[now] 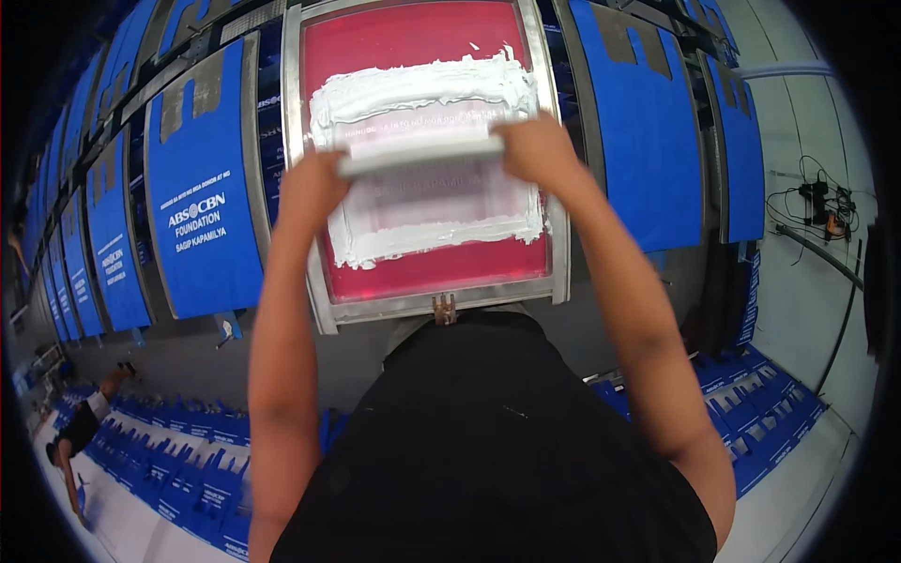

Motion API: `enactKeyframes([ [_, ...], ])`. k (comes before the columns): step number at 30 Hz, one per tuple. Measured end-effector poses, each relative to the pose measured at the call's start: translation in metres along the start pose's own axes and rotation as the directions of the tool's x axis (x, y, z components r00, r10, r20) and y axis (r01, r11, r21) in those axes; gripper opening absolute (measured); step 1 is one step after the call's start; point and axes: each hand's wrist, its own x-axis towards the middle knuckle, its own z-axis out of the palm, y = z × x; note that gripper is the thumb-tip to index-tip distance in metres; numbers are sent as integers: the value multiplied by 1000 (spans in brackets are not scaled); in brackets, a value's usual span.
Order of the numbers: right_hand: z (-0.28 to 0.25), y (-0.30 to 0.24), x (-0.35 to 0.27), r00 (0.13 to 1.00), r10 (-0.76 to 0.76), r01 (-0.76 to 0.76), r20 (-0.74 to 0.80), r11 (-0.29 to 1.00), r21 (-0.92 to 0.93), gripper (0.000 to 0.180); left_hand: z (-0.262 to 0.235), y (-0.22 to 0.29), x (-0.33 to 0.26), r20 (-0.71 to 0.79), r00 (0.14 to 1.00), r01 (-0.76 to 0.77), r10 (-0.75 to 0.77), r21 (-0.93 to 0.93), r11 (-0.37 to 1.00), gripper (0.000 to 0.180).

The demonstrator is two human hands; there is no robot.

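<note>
Both my hands grip a long pale squeegee (422, 156), one at each end. My left hand (314, 190) is closed round its left end, and my right hand (542, 155) round its right end. The squeegee lies across a printing screen (413, 38) with red mesh borders and a metal frame (560, 263). Thick white ink (422, 89) is heaped in a band beyond the squeegee. More ink lines the sides and forms a ridge nearer to me. Between them the stencil area is paler, with faint lettering. The squeegee's lower edge is hard to make out.
Blue bags with cut-out handles lie flat on boards to the left (202, 188) and right (648, 141). Behind me hang rows of blue printed bags (178, 469). Another person (80, 427) bends at the lower left. Cables (821, 206) lie on the pale floor at right.
</note>
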Motion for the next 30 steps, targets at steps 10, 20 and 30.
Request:
enactKeyframes([
  [10,41,7,-1,997,51,-46,59,996,-80,31,25,4,3,-121,992,-41,34,-56,998,26],
  [20,-4,-37,-96,984,33,-45,177,997,62,38,13,22,-89,61,996,-60,66,-98,993,33],
  [30,6,25,64,999,45,-45,-7,998,-38,35,-9,1,67,-66,996,-48,51,47,998,35],
])
